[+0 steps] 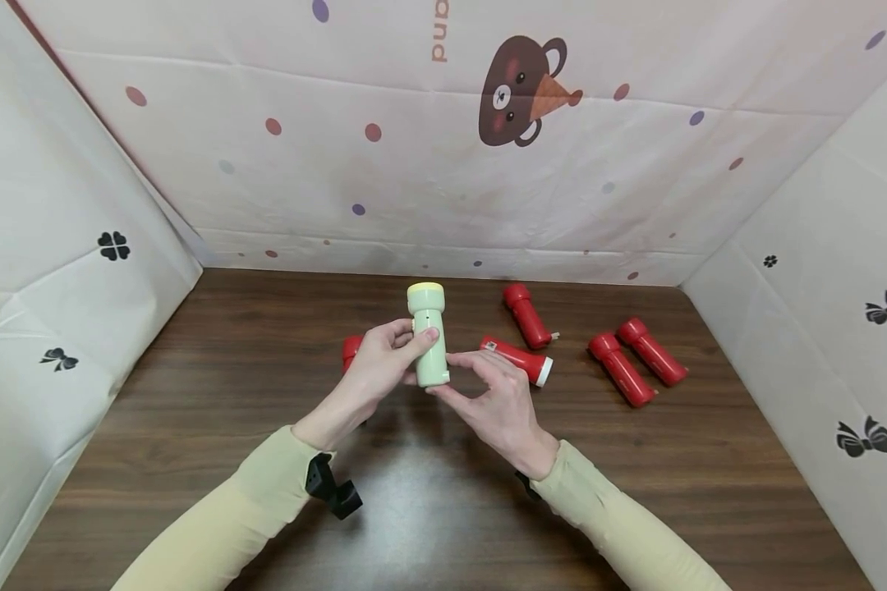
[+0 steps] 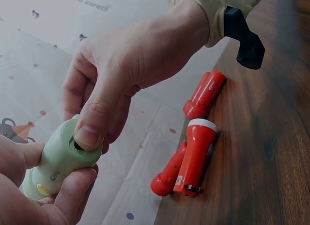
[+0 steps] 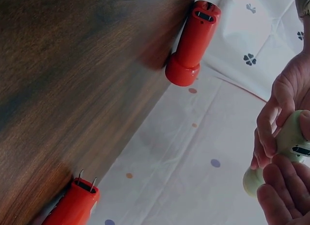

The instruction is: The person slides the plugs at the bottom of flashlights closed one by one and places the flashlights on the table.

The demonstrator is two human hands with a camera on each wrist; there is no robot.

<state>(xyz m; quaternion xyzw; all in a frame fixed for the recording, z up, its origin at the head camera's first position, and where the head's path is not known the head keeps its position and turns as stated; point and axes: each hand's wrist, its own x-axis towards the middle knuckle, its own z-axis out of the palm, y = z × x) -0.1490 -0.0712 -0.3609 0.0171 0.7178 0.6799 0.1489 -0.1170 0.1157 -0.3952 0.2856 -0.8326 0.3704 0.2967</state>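
Green flashlight (image 1: 434, 359) held up over the worktop (image 1: 414, 517), yellow-rimmed end away from the person. Left hand (image 1: 375, 363): fingers curled round the barrel. Right hand (image 1: 501, 400): thumb and finger pinching the base. Small dark print on the flashlight, too small for me to read. Red flashlight (image 1: 516, 359) beyond carries a pale label (image 1: 490, 345), illegible. Wall sheet (image 1: 414, 180): "and" sideways; left wrist view gives "and warmth".

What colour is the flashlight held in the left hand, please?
The flashlight is pale green with a yellow rim; the head view shows it best.
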